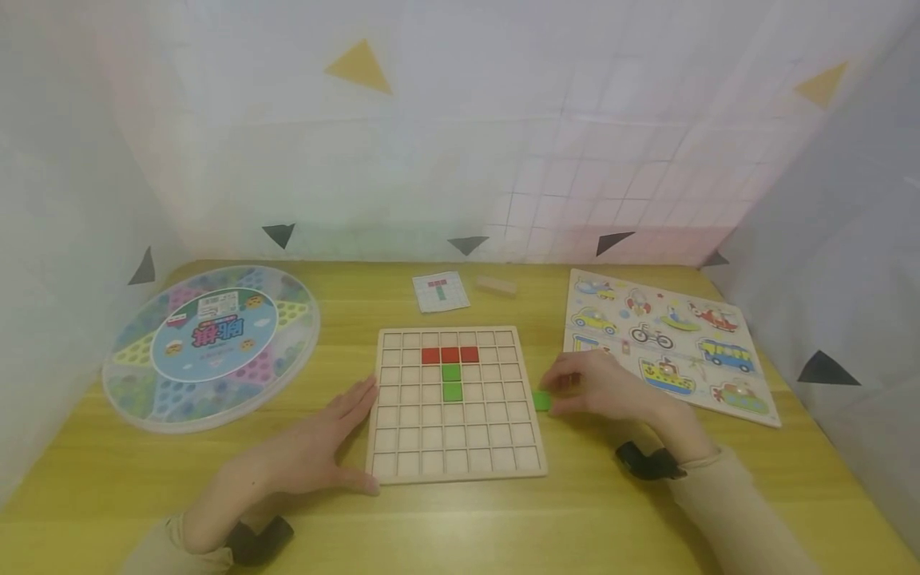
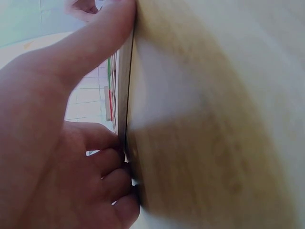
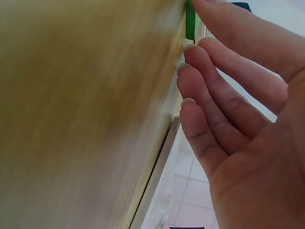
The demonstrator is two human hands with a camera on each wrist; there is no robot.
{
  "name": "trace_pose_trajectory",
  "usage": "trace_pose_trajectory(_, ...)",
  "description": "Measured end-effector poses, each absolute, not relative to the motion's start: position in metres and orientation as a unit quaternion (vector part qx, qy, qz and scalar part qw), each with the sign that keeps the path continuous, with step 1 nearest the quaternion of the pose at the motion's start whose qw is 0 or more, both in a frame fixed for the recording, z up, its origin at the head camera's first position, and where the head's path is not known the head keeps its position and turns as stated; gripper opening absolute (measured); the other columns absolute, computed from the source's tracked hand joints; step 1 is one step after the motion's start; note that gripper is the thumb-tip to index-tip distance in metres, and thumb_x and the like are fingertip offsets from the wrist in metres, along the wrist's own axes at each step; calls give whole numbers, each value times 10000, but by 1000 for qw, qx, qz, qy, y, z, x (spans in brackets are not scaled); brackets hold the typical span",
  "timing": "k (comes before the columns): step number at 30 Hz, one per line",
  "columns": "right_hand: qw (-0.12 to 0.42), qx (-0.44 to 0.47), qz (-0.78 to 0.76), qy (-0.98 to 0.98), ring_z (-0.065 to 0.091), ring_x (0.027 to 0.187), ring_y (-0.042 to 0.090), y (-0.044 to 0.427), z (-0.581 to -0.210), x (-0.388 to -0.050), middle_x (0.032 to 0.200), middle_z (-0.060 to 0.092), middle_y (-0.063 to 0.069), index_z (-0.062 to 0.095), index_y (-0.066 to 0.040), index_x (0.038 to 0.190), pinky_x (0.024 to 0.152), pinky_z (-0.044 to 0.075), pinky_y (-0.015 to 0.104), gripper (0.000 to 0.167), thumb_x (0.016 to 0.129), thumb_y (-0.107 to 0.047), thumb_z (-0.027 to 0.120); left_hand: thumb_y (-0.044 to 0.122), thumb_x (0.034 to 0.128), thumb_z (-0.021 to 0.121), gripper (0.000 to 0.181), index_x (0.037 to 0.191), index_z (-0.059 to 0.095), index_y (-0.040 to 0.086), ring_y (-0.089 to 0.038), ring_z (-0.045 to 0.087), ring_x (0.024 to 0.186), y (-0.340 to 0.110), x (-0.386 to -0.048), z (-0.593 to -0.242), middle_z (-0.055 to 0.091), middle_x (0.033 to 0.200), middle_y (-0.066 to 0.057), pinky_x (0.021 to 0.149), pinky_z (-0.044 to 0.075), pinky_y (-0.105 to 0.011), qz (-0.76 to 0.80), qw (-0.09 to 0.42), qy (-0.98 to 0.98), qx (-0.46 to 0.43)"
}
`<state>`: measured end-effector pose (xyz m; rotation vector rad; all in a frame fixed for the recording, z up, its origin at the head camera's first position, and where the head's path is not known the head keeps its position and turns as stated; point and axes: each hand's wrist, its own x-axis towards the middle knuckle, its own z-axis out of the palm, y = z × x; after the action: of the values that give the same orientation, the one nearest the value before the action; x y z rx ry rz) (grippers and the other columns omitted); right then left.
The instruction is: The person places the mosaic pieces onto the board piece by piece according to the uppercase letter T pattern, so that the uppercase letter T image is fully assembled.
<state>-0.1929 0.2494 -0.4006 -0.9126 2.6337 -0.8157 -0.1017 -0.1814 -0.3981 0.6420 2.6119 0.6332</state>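
Note:
A square wooden grid board (image 1: 412,438) lies in the middle of the table. Three red tiles (image 1: 450,354) form a row near its top, and two green tiles (image 1: 451,383) run down below the middle one. My left hand (image 1: 302,451) rests against the board's left side, fingers along the edge and thumb at the near left corner. Just off the board's right edge, my right hand (image 1: 600,387) pinches a loose green tile (image 1: 542,401) at the table. In the right wrist view that green tile (image 3: 190,21) shows by the thumb; the other fingers are slightly bent.
Behind the board lie a pattern card (image 1: 441,292) with a red and green T and a small wooden block (image 1: 497,286). A round game board (image 1: 216,351) occupies the left. A vehicle picture puzzle (image 1: 668,343) lies right, close to my right hand.

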Motion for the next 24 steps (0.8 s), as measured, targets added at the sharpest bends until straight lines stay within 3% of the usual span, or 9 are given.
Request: trace_pose_trajectory(24,145,-293,-285,901,621,862,98,249,-403,-193,957,688,-112,760,-222,1021,779,540,252,254,788,-269,851,781,724,666,1223,1618,125,146,-396,148,1525,-181,-102,-398,34,1694,-63,1190,255,-581,225,192,929,220)
